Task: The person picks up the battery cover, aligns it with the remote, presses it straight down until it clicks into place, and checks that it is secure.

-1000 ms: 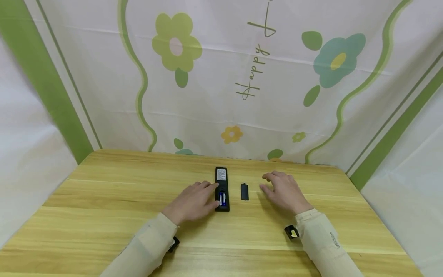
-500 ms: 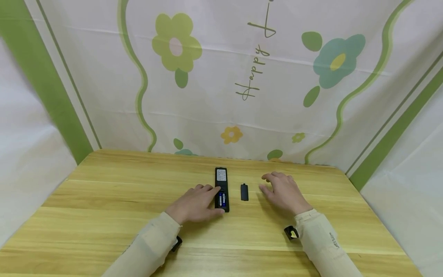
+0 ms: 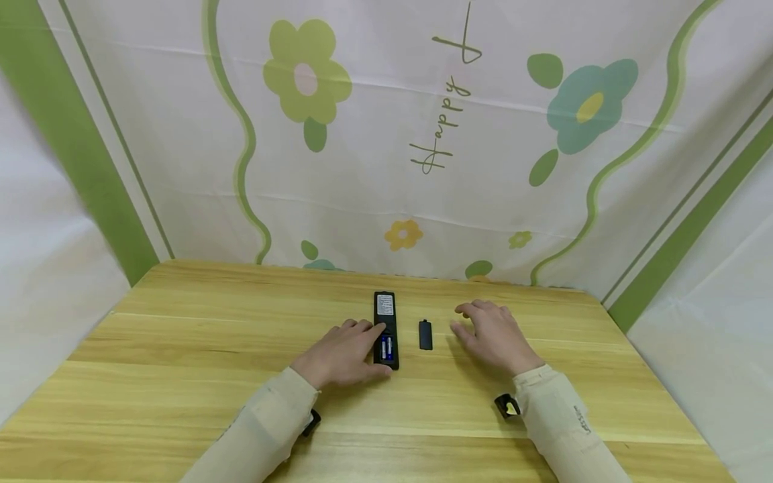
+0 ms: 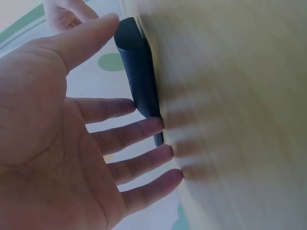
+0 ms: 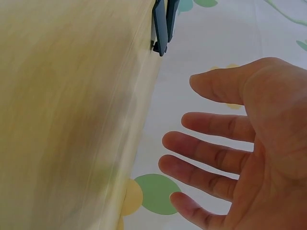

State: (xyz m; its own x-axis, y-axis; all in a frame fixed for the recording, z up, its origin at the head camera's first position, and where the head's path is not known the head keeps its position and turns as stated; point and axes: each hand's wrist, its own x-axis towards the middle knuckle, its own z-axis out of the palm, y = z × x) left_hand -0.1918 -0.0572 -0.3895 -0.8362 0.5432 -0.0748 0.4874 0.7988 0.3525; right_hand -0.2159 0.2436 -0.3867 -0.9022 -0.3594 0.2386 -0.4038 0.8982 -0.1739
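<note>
A black remote control [image 3: 388,323] lies back side up on the wooden table, pointing away from me. Its battery compartment is uncovered, with two blue-and-silver batteries [image 3: 386,348] side by side inside. My left hand [image 3: 339,355] touches the remote from the left, thumb at its near end and index finger across its back above the compartment. In the left wrist view the fingers are fairly straight, the outer fingertips down at the tabletop. The small black battery cover [image 3: 425,335] lies flat right of the remote. Beyond it, my right hand [image 3: 492,335] hovers with relaxed fingers, holding nothing.
The wooden table [image 3: 199,335] reaches back to a white curtain [image 3: 362,168] printed with flowers and green lines. More of the white cloth hangs at both sides. A black wrist camera [image 3: 507,406] sits under my right sleeve.
My left thumb has moved from beside the batteries to the remote's near end, and the index finger slid slightly farther onto its back. The right hand and the cover stay nearly where they were.
</note>
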